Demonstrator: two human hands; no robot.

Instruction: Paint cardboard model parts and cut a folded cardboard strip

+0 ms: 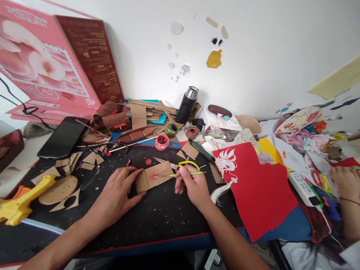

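My left hand [119,187] grips the left end of a small corrugated cardboard piece [150,183], thumb at the near edge and fingers at the far edge. Pinched in my right hand [194,185] is a thin green paintbrush [168,175], its tip on a red smear of paint on the cardboard. Yellow-handled scissors [168,163] lie just behind the cardboard, partly hidden by my right hand. Farther back stand an open jar of pink-red paint [162,142], a green paint jar [171,129] and a brown paint jar [192,132] with another brush in it.
A yellow glue gun [30,200], a phone [63,137] and cardboard scraps lie left. A black flask [186,107] stands at the back by stacked cardboard. Red paper [261,195] covers the right side. Another person's hand [345,182] rests at the far right.
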